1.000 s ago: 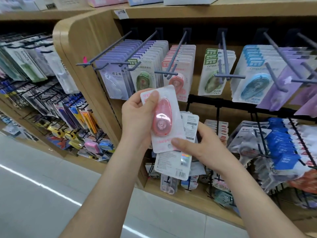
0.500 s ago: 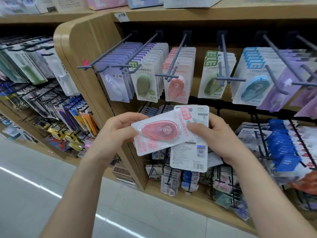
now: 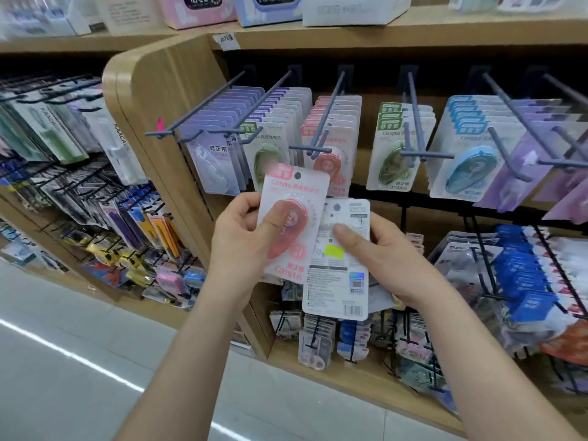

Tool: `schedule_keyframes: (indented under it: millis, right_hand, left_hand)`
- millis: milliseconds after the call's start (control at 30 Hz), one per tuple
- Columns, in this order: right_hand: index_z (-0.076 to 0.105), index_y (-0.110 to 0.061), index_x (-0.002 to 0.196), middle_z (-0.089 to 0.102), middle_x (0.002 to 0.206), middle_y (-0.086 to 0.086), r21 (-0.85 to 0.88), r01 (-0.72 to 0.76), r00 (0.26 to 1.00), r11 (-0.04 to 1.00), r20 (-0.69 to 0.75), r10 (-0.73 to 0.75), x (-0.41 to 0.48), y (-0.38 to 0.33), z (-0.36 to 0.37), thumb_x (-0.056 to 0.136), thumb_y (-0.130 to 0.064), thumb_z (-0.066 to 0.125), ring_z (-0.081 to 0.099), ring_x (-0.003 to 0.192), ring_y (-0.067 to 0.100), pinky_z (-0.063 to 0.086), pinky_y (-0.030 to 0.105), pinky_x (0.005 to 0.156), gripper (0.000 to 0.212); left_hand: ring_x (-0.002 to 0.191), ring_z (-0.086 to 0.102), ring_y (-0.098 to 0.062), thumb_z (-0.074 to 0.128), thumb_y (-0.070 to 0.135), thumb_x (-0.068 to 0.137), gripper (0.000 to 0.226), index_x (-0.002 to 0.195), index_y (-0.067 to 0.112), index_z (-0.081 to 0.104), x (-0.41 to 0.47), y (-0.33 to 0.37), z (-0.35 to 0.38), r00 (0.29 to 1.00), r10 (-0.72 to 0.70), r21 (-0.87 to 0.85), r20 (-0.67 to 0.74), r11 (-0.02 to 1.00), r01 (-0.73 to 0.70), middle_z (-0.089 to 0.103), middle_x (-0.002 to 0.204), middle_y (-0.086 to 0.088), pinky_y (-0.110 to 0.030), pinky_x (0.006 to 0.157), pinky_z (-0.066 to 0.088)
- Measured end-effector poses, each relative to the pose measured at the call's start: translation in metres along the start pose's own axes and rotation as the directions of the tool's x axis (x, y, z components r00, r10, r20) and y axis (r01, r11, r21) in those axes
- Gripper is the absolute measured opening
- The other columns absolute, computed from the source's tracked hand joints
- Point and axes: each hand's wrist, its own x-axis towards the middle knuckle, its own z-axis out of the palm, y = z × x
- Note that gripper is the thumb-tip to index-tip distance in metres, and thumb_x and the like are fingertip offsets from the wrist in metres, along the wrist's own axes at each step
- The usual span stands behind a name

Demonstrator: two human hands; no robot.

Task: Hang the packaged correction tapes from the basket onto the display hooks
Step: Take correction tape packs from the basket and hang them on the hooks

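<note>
A pale tiled floor (image 3: 63, 361) runs along a curved wooden display unit (image 3: 152, 100). Its upper bay carries rows of blue display hooks (image 3: 329, 113), most loaded with carded correction tapes in lilac, green, pink and blue. The basket is not in view.

In front of the pink row (image 3: 346, 113), the left hand (image 3: 241, 243) holds a pink correction tape pack (image 3: 302, 189) upright. Its thumb lies across the clear blister and its fingers (image 3: 237, 206) curl round the card's edge. The right hand (image 3: 381, 259) grips a second pack (image 3: 337, 281) turned back-side out, thumb pressed on the printed card, its edge meeting the pink one. Whether more packs sit behind it I cannot tell.

The packs look light, with stiff card and a smooth, slippery blister. They are probably best pinched low on the card, leaving the small hang hole (image 3: 297, 176) at the top free for a hook tip.
</note>
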Motion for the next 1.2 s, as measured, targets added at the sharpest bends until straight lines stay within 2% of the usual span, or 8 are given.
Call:
schedule_keyframes:
  millis: [233,467,667,800,967,1067,1133,1200]
  right_hand:
    - [0.065,-0.029,0.105,0.076,0.098,-0.014,0.002,0.034,0.998,0.999,-0.059,-0.034,0.001,-0.002,0.002,0.080,-0.033,0.064,0.073,0.090,0.007,0.055,0.019,0.070,0.025]
    - [0.067,-0.032,0.107,0.075,0.105,-0.017,-0.100,-0.019,0.998,0.995,-0.064,0.013,0.001,0.000,-0.002,0.083,-0.027,0.075,0.071,0.097,0.003,0.057,0.022,0.080,0.026]
    - [0.067,-0.031,0.106,0.075,0.104,-0.014,-0.112,-0.047,0.996,0.993,-0.086,0.037,0.003,0.004,0.001,0.089,-0.026,0.071,0.072,0.094,0.005,0.057,0.023,0.079,0.019]
    - [0.068,-0.029,0.106,0.076,0.104,-0.013,-0.073,-0.029,0.991,0.997,-0.133,0.019,0.005,0.001,0.003,0.090,-0.022,0.070,0.072,0.095,0.006,0.057,0.020,0.077,0.018]
    - [0.066,-0.030,0.108,0.075,0.107,-0.010,-0.084,-0.040,0.983,0.996,-0.180,0.025,0.004,-0.001,0.000,0.093,-0.017,0.067,0.071,0.095,0.006,0.056,0.025,0.079,0.020]
    - [0.064,-0.035,0.101,0.074,0.100,-0.016,-0.086,-0.044,0.982,0.995,-0.185,0.028,0.001,-0.002,-0.006,0.092,-0.011,0.065,0.071,0.089,0.001,0.054,0.017,0.070,0.025]
    - [0.062,-0.038,0.100,0.072,0.099,-0.021,-0.090,-0.041,0.975,0.995,-0.219,0.021,-0.002,-0.001,-0.008,0.092,-0.012,0.066,0.069,0.087,-0.006,0.051,0.011,0.065,0.027]
    - [0.060,-0.040,0.101,0.069,0.102,-0.022,-0.080,-0.040,0.959,0.996,-0.282,0.016,-0.004,0.001,-0.009,0.092,-0.014,0.067,0.067,0.090,-0.007,0.051,0.013,0.069,0.027]
  left_hand:
    - [0.071,0.072,-0.012,0.070,0.025,0.084,0.022,0.098,0.010,0.061,0.018,0.003,0.021,0.999,0.038,-0.103,-0.029,0.994,-0.041,0.075,0.080,0.000,-0.024,0.056,0.055]
    - [0.080,0.074,-0.020,0.072,0.026,0.088,0.024,0.105,0.014,0.061,0.015,-0.002,0.025,0.996,0.069,0.027,-0.060,0.997,-0.067,0.076,0.087,-0.005,-0.036,0.064,0.060]
    - [0.102,0.070,-0.016,0.068,0.029,0.093,0.044,0.129,0.049,0.053,0.013,-0.004,0.023,0.987,0.161,0.080,-0.003,0.984,-0.160,0.073,0.112,0.000,-0.041,0.082,0.060]
    - [0.114,0.060,0.001,0.060,0.032,0.097,0.030,0.127,0.035,0.064,0.021,-0.004,0.028,0.975,0.224,0.231,-0.015,0.949,-0.214,0.066,0.123,0.014,-0.036,0.098,0.053]
    - [0.119,0.060,-0.007,0.050,0.021,0.103,0.035,0.136,0.029,0.057,0.028,-0.004,0.032,0.988,0.117,0.190,0.101,0.973,-0.134,0.062,0.132,0.009,-0.031,0.094,0.054]
    - [0.104,0.064,-0.007,0.059,0.017,0.098,0.039,0.131,0.038,0.054,0.028,-0.006,0.019,0.972,0.055,0.120,0.230,0.989,-0.085,0.066,0.120,0.001,-0.025,0.083,0.055]
    - [0.090,0.063,-0.017,0.068,0.024,0.093,0.038,0.125,0.042,0.058,0.032,-0.013,0.015,0.987,0.079,0.165,0.139,0.981,-0.102,0.063,0.107,-0.021,-0.037,0.082,0.058]
    - [0.089,0.064,-0.023,0.073,0.029,0.089,0.039,0.125,0.038,0.063,0.040,-0.022,0.020,0.996,0.094,0.218,0.003,0.972,-0.092,0.067,0.099,-0.018,-0.043,0.087,0.057]
